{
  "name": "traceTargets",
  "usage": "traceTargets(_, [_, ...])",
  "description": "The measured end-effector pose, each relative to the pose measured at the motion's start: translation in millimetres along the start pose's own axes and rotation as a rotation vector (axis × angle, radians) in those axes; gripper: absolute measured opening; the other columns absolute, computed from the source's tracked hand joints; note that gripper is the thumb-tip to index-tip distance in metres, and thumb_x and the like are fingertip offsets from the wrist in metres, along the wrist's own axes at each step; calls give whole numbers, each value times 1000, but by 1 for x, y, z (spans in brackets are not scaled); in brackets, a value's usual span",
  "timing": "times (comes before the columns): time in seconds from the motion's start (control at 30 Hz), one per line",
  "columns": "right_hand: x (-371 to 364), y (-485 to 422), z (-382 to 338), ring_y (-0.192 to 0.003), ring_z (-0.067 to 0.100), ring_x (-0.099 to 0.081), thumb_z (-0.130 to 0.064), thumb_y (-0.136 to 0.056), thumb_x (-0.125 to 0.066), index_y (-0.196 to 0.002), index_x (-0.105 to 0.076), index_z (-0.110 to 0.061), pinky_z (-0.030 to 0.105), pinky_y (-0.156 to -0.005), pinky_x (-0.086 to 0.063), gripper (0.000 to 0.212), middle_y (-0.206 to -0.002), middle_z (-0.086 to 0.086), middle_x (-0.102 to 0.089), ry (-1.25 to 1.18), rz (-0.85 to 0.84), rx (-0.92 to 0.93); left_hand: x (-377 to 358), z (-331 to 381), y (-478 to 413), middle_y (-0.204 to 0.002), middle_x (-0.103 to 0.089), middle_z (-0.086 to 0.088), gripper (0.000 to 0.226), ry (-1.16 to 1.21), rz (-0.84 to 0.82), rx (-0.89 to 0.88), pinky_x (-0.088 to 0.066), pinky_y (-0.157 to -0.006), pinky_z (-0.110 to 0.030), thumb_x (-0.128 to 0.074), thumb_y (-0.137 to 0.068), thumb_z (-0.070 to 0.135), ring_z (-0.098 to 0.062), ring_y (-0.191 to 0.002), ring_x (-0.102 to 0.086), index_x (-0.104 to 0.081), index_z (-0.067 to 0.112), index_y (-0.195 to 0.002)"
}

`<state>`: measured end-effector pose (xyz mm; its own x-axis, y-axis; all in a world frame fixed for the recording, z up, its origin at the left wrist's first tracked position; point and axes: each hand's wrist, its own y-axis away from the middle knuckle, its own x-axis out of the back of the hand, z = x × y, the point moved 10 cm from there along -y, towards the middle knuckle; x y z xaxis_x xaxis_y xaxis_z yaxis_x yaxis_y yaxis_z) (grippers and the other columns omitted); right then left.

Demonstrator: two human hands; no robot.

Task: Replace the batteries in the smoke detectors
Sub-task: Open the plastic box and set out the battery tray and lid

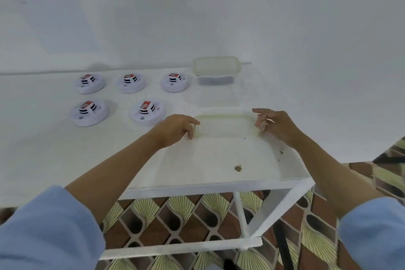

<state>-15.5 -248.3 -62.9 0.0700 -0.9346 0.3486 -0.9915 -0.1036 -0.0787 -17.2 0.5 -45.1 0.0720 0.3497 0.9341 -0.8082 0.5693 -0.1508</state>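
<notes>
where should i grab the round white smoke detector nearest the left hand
Take the round white plastic smoke detector by its wide outer rim, coming straight down from above with fingers on opposite edges. It lies flat on the white table, so the rim is free all round, while the raised slotted centre is narrower.

white wall [219,6], white table [43,149], patterned floor [186,215]

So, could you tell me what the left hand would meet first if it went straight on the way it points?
The left end of the pale tray; the left hand points rightward, close against it, and may already touch it.
</notes>
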Motion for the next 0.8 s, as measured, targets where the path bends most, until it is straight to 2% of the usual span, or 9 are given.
traceTargets(0.1, [-3,3,5,-117,14,-45,25,-79,-32,-71,-69,-10,13,-80,-43,52,-128,8,-52,104,-37,-27,-13,-1,1,-126,-60,-7,31,24,-67,8,-33,-91,-16,-48,-77,-15,-21,-116,-56,-73,2,-76])
traceTargets(0.17, [-1,0,5,-119,14,-44,25,-77,-26,-84,-71,-3,15,-93,-37,53,-129,5,-52,216,-40,-39,-8,-3,-1,-121,-63,-7,31,92,-27,27,-36,-89,-18,-50,-75,-13,-20,-111,-58,-74,5,-75])
traceTargets(0.23, [3,-8,1,-116,15,-47,25,-75,-25,-92,-70,-3,19,-95,-35,56,-126,6,-55,230,-29,-55,10,-6,-7,-112,-66,-6,29,183,90,57,-38,-88,-17,-52,-75,-12,-16,-103,-60,-74,8,-75])
traceTargets(0.33, [17,-31,-5,-93,17,-57,23,-78,-35,-88,-68,-10,17,-67,-43,47,-104,4,-63,112,14,-135,51,-16,-24,-92,-69,-8,27,305,352,92,-41,-75,-7,-55,-75,-12,-4,-80,-59,-73,9,-70])
traceTargets(0.43, [31,-68,-17,-77,21,-59,15,-83,-43,-91,-65,-10,27,-77,-48,34,-88,5,-61,-52,68,-174,77,-45,-51,-86,-66,-4,25,410,514,226,-41,-67,-7,-55,-79,-7,3,-71,-56,-70,11,-80])
traceTargets(0.53, [47,-109,-23,-68,19,-55,5,-87,-50,-105,-62,-11,21,-69,-50,27,-79,4,-56,-170,143,-204,74,-87,-89,-95,-65,-6,21,511,484,429,-46,-75,-23,-54,-85,6,-17,-83,-59,-64,19,-97])
traceTargets(0.63, [44,-151,-23,-67,19,-53,-5,-91,-52,-118,-54,-16,22,-70,-49,29,-80,3,-54,-235,58,-214,59,-117,-121,-110,-63,-18,26,687,408,570,-47,-88,-42,-57,-87,11,-34,-98,-58,-57,16,-113])
traceTargets(0.73, [35,-186,-18,-70,20,-54,-18,-92,-55,-121,-51,-23,23,-72,-50,31,-85,6,-50,-196,-45,-260,49,-129,-145,-94,-59,-14,37,839,400,663,-46,-61,-29,-60,-88,17,-24,-71,-53,-50,8,-122])
traceTargets(0.8, [27,-205,-15,-73,20,-53,-22,-91,-57,-124,-49,-25,25,-77,-50,33,-86,7,-48,-181,-105,-282,40,-134,-161,-80,-51,-6,41,888,345,719,-41,-56,-25,-60,-89,22,-18,-61,-46,-46,8,-125])
